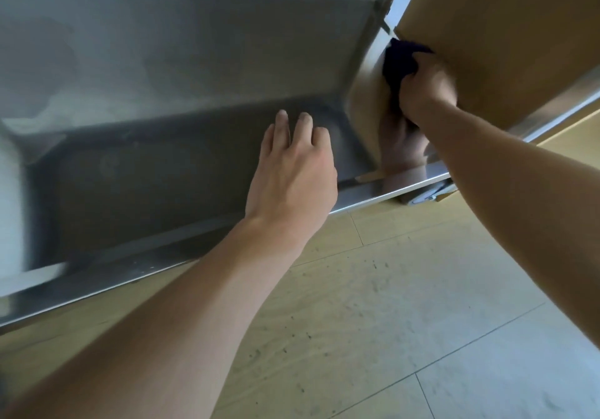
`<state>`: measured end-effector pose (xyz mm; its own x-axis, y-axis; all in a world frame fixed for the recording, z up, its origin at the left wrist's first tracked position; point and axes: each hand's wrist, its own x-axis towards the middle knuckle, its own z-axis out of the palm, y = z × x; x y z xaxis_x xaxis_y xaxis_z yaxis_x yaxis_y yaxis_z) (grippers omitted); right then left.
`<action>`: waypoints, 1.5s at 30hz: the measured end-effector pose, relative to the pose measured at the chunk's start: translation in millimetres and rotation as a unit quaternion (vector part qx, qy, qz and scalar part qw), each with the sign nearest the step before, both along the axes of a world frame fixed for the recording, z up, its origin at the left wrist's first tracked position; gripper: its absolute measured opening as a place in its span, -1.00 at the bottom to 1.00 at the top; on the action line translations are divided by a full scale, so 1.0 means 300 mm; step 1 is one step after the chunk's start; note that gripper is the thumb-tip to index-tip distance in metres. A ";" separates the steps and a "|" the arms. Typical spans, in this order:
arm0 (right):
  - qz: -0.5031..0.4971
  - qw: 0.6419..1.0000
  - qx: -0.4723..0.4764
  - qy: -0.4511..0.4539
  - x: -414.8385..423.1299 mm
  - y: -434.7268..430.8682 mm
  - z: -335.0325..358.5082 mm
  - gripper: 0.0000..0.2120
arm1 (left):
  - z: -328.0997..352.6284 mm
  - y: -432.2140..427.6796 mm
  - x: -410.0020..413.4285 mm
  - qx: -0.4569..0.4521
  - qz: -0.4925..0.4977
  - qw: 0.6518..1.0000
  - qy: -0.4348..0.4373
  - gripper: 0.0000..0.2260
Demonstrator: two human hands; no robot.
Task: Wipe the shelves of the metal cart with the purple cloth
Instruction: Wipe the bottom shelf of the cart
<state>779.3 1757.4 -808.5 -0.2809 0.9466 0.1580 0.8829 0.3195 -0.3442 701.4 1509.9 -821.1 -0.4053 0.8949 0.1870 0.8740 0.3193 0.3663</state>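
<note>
The metal cart's lower shelf point(136, 172) is a shiny steel tray that fills the left and middle of the head view. My left hand point(295, 172) lies over its right part with fingers straight and spread. Whether they touch the steel, I cannot tell. My right hand point(425, 89) grips the dark purple cloth point(397, 64), bunched up, against the cart's right end wall point(363, 116) just under the shelf above. A reflection of that hand shows in the steel below it.
The underside of the upper shelf point(506, 29) reflects the floor at the top right, close over my right hand. A caster wheel point(422, 198) sits under the cart's right corner. Pale wood-look floor point(406, 305) spreads in front.
</note>
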 end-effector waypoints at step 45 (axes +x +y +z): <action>0.115 0.993 0.024 -0.012 -0.074 -0.594 0.019 -0.56 | 0.029 -0.261 -0.233 0.127 0.132 0.982 -0.046 -0.74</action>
